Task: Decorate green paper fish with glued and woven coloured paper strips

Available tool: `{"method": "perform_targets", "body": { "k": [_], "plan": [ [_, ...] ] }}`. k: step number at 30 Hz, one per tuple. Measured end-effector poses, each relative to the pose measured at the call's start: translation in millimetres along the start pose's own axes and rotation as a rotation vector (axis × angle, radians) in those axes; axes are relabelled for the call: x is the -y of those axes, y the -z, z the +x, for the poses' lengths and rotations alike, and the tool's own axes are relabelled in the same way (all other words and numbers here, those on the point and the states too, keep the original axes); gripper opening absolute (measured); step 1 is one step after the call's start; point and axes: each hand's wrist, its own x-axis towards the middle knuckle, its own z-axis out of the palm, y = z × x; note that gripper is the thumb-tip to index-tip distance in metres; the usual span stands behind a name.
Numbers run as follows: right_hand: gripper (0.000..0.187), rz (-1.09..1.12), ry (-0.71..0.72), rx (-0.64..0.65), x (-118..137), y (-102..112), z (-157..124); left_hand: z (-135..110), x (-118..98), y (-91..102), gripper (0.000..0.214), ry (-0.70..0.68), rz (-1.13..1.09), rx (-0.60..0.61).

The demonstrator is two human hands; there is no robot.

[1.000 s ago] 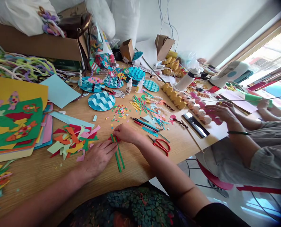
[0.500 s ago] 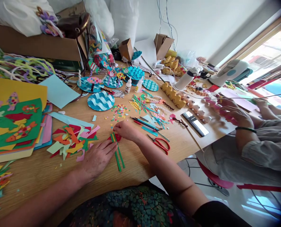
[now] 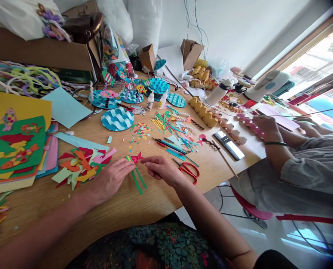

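Observation:
My left hand [image 3: 110, 180] lies flat on the wooden table [image 3: 144, 203], fingers stretched out, fingertips pressing on green paper strips [image 3: 136, 180]. A small red paper fish [image 3: 136, 157] sits at the top of the strips. My right hand [image 3: 161, 169] hovers just right of the fish, fingers loosely curled with thumb and forefinger pointing toward it; nothing shows in it. Red-handled scissors [image 3: 189, 170] lie right beside that hand.
Coloured paper scraps [image 3: 80, 166] lie left of my hands, a stack of paper sheets [image 3: 15, 149] further left. Blue wavy paper discs [image 3: 117, 118], glue bottles [image 3: 150, 101], pencils [image 3: 169, 145] and a phone [image 3: 228, 145] lie beyond. Another person's hands [image 3: 263, 125] work at the right.
My right hand has lifted off the red fish and drawn back toward me and to the right. The left hand stays on the strips. The other person's hands shifted.

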Motion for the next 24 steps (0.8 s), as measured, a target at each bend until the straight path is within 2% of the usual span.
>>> {"method": "perform_targets", "body": {
  "k": [6, 15, 21, 24],
  "plan": [
    [0.032, 0.026, 0.000, 0.022, 2.8, -9.5, 6.6, -6.2, -4.8, -9.7, 0.046, 0.130, -0.046, 0.041],
    [0.022, 0.014, -0.045, 0.036, 4.9, -16.0, 16.6, -7.3, 1.7, -18.4, 0.041, 0.259, -0.155, 0.016],
    [0.022, -0.010, -0.067, 0.019, 7.0, -19.6, 22.4, -5.4, -4.0, -12.5, 0.045, 0.160, -0.068, 0.036],
    [0.019, -0.090, -0.045, 0.046, 6.7, -21.4, 29.9, -5.4, -5.5, -11.5, 0.046, 0.125, -0.039, 0.022]
  ]
}}
